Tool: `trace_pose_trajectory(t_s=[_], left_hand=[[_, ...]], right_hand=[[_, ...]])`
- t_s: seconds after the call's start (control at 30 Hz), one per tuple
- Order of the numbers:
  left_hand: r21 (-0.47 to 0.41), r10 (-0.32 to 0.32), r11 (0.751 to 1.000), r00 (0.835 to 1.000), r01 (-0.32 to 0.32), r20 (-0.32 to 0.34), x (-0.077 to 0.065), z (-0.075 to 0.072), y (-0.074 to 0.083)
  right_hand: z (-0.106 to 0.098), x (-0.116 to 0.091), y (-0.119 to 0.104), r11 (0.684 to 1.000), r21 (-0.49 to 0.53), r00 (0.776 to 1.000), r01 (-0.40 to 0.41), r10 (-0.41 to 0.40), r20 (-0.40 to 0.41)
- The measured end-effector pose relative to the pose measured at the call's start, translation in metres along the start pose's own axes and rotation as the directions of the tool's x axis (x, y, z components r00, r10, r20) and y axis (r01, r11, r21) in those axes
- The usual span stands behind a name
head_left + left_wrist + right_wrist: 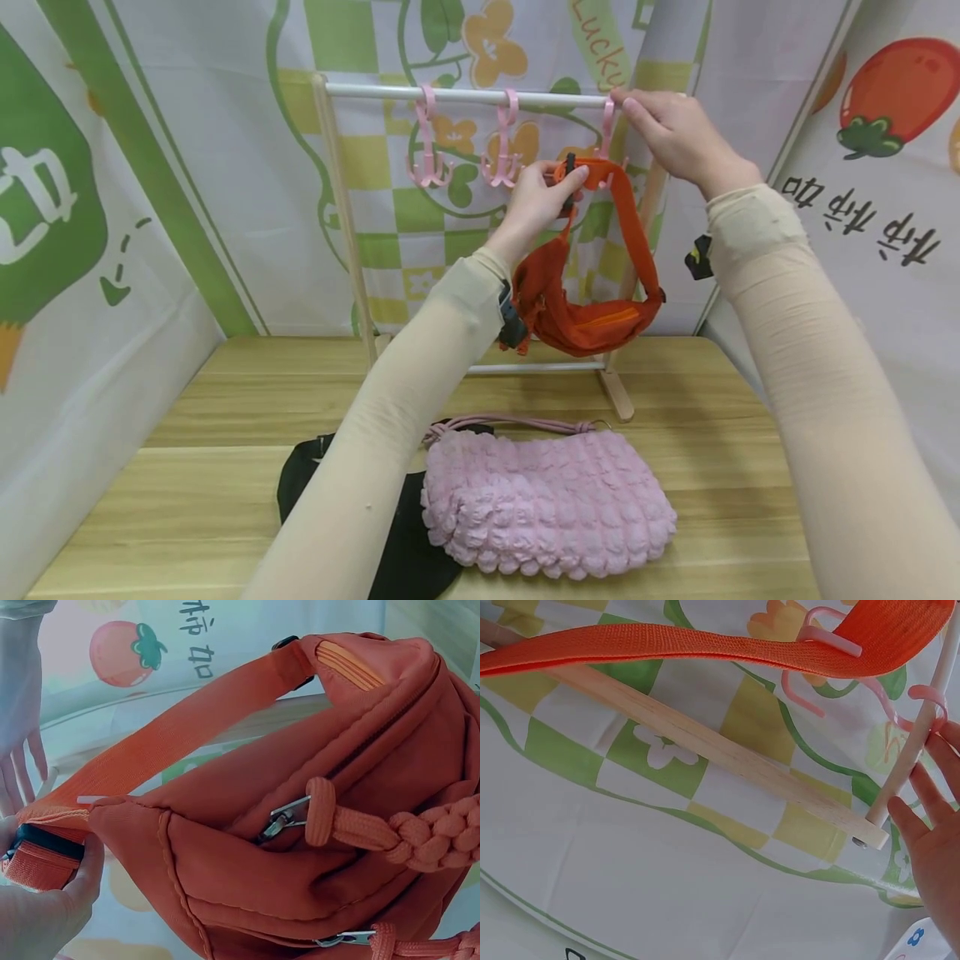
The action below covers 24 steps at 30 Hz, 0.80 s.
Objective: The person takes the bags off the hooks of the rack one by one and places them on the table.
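My left hand [546, 196] pinches the black buckle [51, 840] and strap end of an orange waist bag [300, 795]. The bag hangs below that hand, and its wide strap [636, 225] passes over the arms of the rightmost pink hook [608, 125]. Braided cords dangle from its zippers. At the right end of the white rod [908, 761], my right hand [678, 133] holds the rod between thumb and fingers, right beside that hook's top. In the right wrist view the strap lies across the hook's arms.
Two more pink hooks, a left one [429, 146] and a middle one [504, 146], hang along the rod of the wooden rack. On the wooden table [720, 467] lies a puffy pink handbag [547, 500], overlapping a black bag [416, 533] partly hidden by my left forearm.
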State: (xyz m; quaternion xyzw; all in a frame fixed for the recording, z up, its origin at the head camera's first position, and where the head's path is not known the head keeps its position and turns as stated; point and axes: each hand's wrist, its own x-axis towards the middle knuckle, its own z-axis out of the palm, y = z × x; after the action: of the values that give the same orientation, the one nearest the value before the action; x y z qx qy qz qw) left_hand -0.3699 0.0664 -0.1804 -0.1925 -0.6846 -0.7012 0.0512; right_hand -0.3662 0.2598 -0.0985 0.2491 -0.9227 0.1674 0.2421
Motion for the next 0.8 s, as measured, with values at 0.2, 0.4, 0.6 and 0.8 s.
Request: trace_pose_trajectory(t_s=[0.2, 0.4, 0.6, 0.8], left_hand=[[0.029, 0.018, 0.999, 1.000, -0.018, -0.008, 0.001, 0.002, 0.004], [0.049, 0.021, 0.999, 1.000, -0.021, -0.006, -0.001, 0.003, 0.008], [0.078, 0.034, 0.996, 0.999, -0.034, 0.012, 0.000, 0.002, 0.012], [0.198, 0.097, 0.975, 0.995, -0.097, 0.008, -0.003, 0.002, 0.009]], right_hand=[[-0.001, 0.001, 0.000, 1.000, -0.001, 1.000, 0.008, -0.008, -0.005], [0.000, 0.001, 0.000, 1.000, 0.006, 1.000, 0.002, -0.002, -0.006], [-0.001, 0.001, 0.000, 1.000, 0.006, 1.000, 0.013, -0.013, -0.015], [-0.002, 0.001, 0.000, 0.999, -0.002, 0.999, 0.035, -0.035, -0.017]])
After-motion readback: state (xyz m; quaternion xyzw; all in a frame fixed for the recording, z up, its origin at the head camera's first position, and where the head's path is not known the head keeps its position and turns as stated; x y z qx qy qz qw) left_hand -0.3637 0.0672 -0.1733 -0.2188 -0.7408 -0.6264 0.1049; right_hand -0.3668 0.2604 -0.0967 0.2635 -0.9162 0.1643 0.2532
